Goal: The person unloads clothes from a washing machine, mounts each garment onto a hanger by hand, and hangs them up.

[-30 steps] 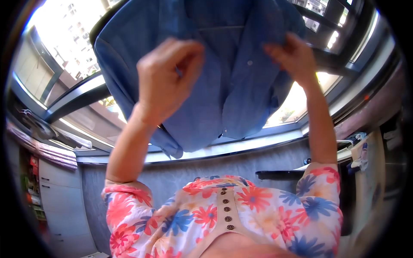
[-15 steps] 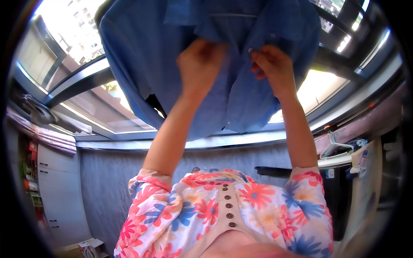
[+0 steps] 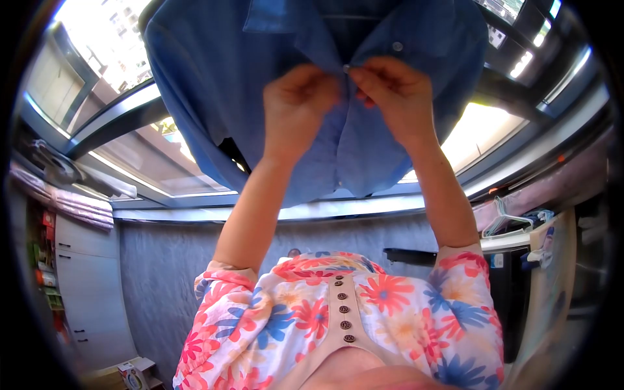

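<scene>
Window: we are facing its bright panes, above a grey floor.
Blue shirt: we are seeing it hanging before the glass, collar uppermost.
Right hand: we are pinching the shirt's front edge, fingertips nearly together beside a small pale button.
Left hand: we are curling its fingers beside the opening; blur is leaving us unable to tell whether they are gripping cloth.

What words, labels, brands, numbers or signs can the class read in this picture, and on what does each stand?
No text can be read.
Box at lower left: printed, too small and blurred.
Sticker on the dark panel at right: too small.
Shelf packages at left: too blurred.
Blue shirt: no lettering visible.
</scene>
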Demonstrator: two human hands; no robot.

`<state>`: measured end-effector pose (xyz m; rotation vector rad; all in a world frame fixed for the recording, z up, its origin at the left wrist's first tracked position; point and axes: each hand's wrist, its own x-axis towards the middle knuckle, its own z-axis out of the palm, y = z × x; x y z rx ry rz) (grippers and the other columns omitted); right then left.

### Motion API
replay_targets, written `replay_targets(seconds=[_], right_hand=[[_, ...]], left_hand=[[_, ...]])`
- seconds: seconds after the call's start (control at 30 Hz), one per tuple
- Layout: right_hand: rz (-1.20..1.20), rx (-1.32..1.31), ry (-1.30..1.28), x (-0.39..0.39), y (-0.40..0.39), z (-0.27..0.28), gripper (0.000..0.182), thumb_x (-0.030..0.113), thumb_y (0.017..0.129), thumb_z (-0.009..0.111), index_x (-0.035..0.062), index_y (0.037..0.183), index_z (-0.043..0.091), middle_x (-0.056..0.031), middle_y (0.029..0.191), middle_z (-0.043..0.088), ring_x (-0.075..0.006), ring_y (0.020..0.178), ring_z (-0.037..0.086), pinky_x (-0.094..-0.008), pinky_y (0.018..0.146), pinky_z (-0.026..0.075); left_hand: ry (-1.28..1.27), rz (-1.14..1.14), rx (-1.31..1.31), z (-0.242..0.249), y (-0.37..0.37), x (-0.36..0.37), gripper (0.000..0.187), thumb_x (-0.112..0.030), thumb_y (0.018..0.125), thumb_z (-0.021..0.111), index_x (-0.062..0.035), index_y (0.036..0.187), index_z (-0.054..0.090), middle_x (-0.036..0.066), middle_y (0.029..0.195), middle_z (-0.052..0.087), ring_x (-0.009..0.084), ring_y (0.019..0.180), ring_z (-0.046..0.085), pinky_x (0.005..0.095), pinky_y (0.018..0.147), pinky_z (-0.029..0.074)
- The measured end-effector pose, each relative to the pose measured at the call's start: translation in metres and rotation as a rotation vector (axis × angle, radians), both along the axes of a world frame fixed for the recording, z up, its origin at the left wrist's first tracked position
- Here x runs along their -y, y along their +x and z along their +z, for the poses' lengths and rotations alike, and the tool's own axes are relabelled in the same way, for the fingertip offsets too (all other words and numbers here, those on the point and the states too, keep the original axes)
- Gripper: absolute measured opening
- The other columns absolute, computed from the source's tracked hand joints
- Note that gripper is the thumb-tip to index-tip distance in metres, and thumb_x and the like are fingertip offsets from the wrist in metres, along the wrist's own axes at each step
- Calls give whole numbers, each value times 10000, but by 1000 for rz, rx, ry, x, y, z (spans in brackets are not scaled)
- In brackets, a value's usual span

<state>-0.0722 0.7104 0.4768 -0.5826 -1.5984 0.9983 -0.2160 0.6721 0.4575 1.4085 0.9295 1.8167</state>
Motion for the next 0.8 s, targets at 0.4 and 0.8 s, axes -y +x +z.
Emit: replay_targets(seconds=[0.4,0.8], right_hand=[[-71,86,238,-1,-2,3,93,60,739,659,17,817,634,-38,700,629,-79,618,570,-193,546,443],[-247,209,486,2,-3,7,89,52,723,664,26,799,625,-57,678,608,-100,574,566,-211,502,427]], left_hand=[[5,78,-176,8,-1,10,25,8,768,592,19,790,585,50,670,598,87,589,571,191,529,443],[71,158,-323,6,2,13,65,28,776,572,36,840,579,66,733,611,106,646,602,200,555,474]])
